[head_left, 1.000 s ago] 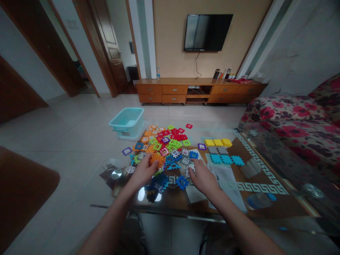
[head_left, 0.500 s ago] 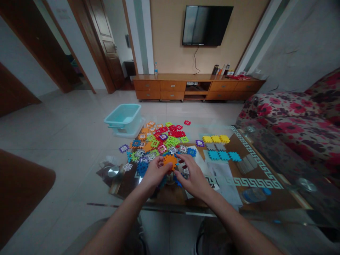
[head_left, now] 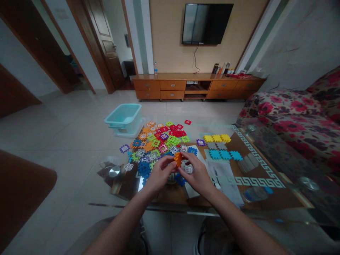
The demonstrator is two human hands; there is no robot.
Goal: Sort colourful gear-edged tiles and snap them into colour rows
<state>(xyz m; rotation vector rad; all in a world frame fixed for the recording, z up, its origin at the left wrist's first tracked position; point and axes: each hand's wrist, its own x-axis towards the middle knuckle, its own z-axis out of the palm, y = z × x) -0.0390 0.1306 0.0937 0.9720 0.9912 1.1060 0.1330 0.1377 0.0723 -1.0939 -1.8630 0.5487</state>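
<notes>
Between my two hands, above the glass table, is an orange interlocking plastic tile [head_left: 177,159], turned nearly edge-on. My left hand [head_left: 162,171] pinches its left side with thumb and fingers. On its other side the fingers and thumb of my right hand [head_left: 195,171] grip it too. Behind and left of my hands spreads a heap of loose tiles, with red tiles [head_left: 178,133], green tiles [head_left: 174,141], orange tiles [head_left: 147,146] and blue tiles [head_left: 144,168]. To the right lie rows of yellow tiles [head_left: 216,138], grey tiles [head_left: 215,145] and light blue tiles [head_left: 225,154].
A light turquoise plastic bin [head_left: 124,118] stands past the table's far left corner. Paper sheets [head_left: 224,180] lie right of my hands, and a bottle with a blue cap [head_left: 256,194] lies near the front right. A floral sofa [head_left: 294,109] borders the right side.
The orange tile has turned from facing me to nearly edge-on and shifted slightly right. My right hand has closed in on it from the side.
</notes>
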